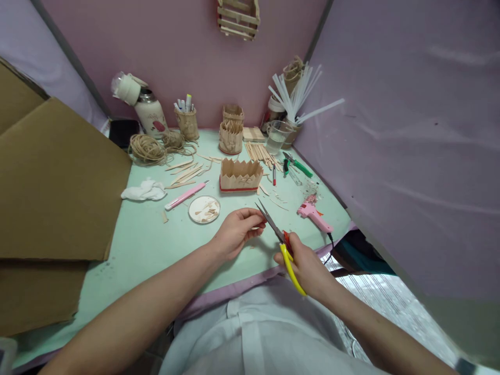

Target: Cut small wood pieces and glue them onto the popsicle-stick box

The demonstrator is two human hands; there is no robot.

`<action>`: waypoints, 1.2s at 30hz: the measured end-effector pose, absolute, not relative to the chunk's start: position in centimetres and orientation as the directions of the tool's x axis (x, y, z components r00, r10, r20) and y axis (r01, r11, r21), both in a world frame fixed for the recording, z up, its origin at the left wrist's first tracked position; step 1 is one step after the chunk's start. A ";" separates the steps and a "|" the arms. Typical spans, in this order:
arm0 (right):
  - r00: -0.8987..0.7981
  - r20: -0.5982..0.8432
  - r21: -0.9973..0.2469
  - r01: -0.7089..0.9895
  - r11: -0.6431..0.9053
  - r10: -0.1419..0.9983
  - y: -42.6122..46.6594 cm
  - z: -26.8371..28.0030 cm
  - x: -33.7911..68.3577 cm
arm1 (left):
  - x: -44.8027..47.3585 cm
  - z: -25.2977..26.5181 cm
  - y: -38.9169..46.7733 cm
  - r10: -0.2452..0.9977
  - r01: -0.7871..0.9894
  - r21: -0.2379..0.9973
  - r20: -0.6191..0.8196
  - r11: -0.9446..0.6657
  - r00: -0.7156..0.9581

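Note:
My right hand (304, 263) grips a pair of scissors (276, 229) with yellow and red handles. Their blades are parted and point up and left, toward my left fingertips. My left hand (239, 232) is closed in a pinch beside the blades; what it pinches is too small and hidden to name. Beyond both hands stands a small box of wooden sticks (241, 177) with a zigzag top edge and a red base trim. A round white dish (204, 210) holding small wood pieces lies to the left of my left hand.
Pink craft knife (186, 196), white cloth (144, 190) and twine (147, 149) lie left. A pink glue gun (314, 214), green pliers (299, 166) and a plastic cup of water (276, 138) stand or lie right. Large cardboard (58, 182) covers the table's left side.

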State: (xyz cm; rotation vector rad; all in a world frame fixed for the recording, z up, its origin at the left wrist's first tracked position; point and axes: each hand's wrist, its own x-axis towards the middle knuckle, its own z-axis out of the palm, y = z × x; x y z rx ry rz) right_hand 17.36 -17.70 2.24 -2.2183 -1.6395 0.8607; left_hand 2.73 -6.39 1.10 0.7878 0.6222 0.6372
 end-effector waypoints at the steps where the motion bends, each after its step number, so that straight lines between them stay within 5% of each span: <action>1: 0.194 -0.303 -0.518 0.788 -0.332 0.933 -17.6 2.3 17.3 | 2.7 1.2 -6.4 0.713 -0.273 0.794 -0.263 0.543 0.650; 11: 0.224 -0.298 -0.441 0.830 -0.342 0.928 -17.5 2.8 17.6 | 2.8 1.5 -6.7 0.682 -0.155 0.860 -0.261 0.485 0.683; 18: 0.159 -0.303 -0.588 0.745 -0.316 0.939 -17.5 2.8 17.9 | 2.6 1.2 -6.3 0.657 -0.191 0.780 -0.337 0.596 0.674; 36: 0.219 -0.323 -0.426 0.835 -0.348 0.921 -17.5 2.8 17.2 | 2.9 0.5 -6.4 0.675 -0.303 0.720 -0.302 0.624 0.673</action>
